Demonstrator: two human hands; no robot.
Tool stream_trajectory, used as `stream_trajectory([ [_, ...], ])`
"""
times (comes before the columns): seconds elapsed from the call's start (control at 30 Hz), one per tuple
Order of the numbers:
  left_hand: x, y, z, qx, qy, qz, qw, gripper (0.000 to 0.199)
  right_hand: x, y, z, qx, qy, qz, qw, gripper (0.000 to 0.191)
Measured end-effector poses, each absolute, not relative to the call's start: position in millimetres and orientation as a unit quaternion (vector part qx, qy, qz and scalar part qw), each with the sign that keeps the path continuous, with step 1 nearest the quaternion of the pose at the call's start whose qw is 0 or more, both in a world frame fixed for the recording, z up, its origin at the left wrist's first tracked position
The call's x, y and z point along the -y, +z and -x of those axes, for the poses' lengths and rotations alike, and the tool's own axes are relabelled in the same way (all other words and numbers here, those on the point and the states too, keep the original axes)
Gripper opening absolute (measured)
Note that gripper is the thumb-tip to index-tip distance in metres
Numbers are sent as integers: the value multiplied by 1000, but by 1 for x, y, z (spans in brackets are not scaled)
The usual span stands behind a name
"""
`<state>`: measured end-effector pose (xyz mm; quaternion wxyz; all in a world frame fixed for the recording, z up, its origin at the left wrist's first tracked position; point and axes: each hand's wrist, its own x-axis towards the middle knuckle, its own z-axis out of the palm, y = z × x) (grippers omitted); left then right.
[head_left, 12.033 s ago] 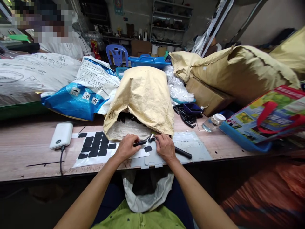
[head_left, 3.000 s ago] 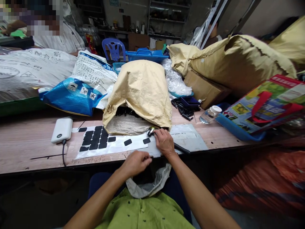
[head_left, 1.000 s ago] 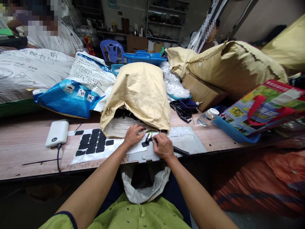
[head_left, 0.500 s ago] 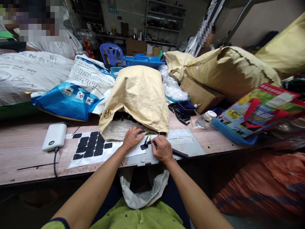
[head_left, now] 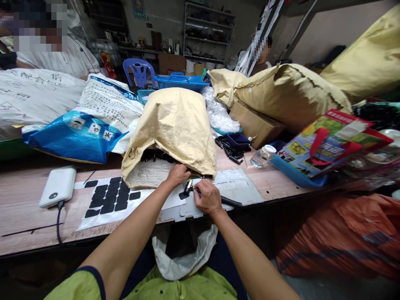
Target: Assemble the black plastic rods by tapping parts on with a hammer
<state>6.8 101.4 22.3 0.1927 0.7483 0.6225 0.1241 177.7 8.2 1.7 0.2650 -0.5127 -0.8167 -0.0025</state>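
Note:
My right hand point(head_left: 208, 196) is closed around the handle of a small hammer point(head_left: 230, 201). Its metal head, with a yellow end and a black end, lies to the left of my fingers, low over the grey board point(head_left: 240, 187). At the mouth of a large yellow woven sack point(head_left: 178, 121), my left hand point(head_left: 178, 174) has its fingers curled; what they hold, if anything, is hidden. Dark items show inside the sack. Left of my hands lies a white sheet point(head_left: 137, 206) with several black rounded-square stickers point(head_left: 108, 198).
A white power bank point(head_left: 58, 187) with a cable lies at left. Further right are black parts point(head_left: 231, 150), a clear jar point(head_left: 263, 156) and a blue tray point(head_left: 300, 175) with a shopping bag point(head_left: 325, 143). Sacks line the back; a person point(head_left: 59, 58) is across the table.
My left hand's fingers, spread before at the sack's mouth, are now curled there, slightly further in. My right hand keeps hold of the hammer in about the same place. The view has shifted slightly.

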Motion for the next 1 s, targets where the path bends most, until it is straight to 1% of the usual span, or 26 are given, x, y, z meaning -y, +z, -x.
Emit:
stream_trajectory([
  [0.27, -120, 15, -4, -664, 104, -718, 181, 31, -8, 1, -178, 816, 4, 513, 267, 7],
  [0.43, -115, 12, -6, -652, 110, -730, 174, 33, -7, 1, -178, 816, -4, 514, 263, 6],
  [0.63, -115, 26, -20, -626, 106, -749, 189, 31, -7, 1, -178, 820, -10, 511, 259, 6],
  [0.83, -117, 40, -64, -590, 126, -773, 196, 43, -8, 0, -178, 817, -7, 517, 256, 8],
  [0.9, -115, 39, -78, -602, 127, -763, 197, 48, -8, -1, -178, 817, -8, 516, 256, 10],
  [1.0, -114, 35, -91, -633, 120, -738, 202, 50, -9, -2, -178, 815, -16, 519, 257, 13],
])
